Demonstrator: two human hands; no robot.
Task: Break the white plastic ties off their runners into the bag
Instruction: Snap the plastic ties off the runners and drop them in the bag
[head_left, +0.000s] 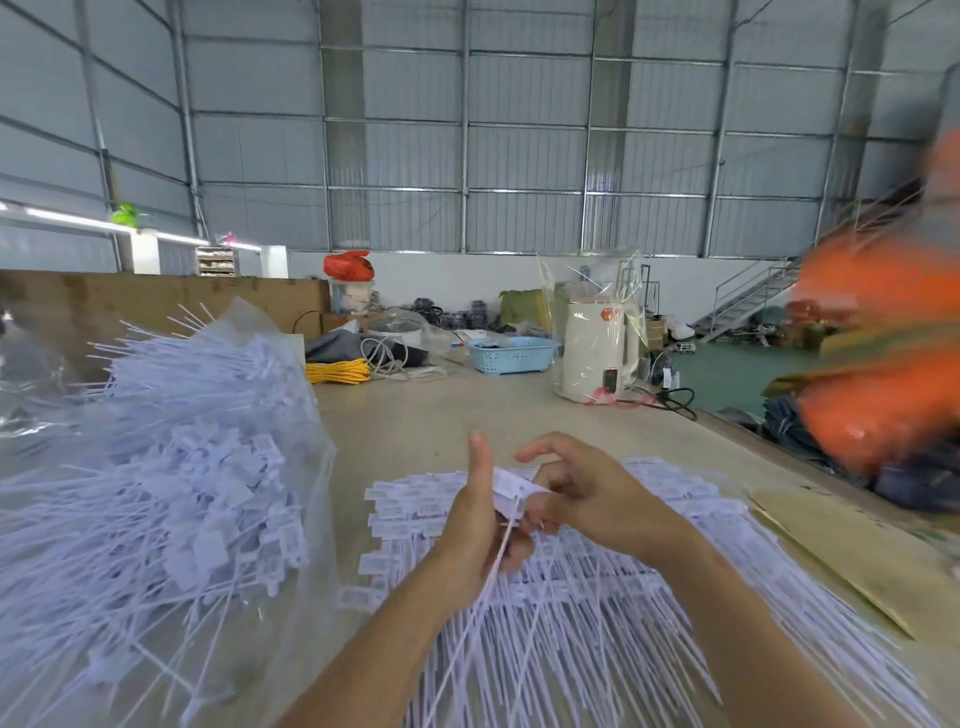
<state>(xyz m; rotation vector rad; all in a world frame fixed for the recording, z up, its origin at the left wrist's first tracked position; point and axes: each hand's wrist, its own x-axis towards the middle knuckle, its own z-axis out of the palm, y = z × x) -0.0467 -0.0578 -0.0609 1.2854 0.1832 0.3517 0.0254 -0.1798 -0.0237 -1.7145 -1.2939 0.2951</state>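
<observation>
A clear plastic bag (306, 467) on the left is heaped with loose white ties (171, 467). A wide fan of white ties on their runners (649, 561) lies on the table in front of me. Above it, my left hand (475, 519) grips a few thin white tie strands, thumb pointing up. My right hand (587, 488) pinches the flat white tag end (514, 486) of those ties, right against my left hand.
A cream appliance wrapped in clear plastic (597, 353), a light blue basket (511, 353) and yellow cable (337, 371) stand farther back on the table (467, 410). Brown cardboard (841, 551) lies at the right. A blurred person in orange (883, 338) is at the right edge.
</observation>
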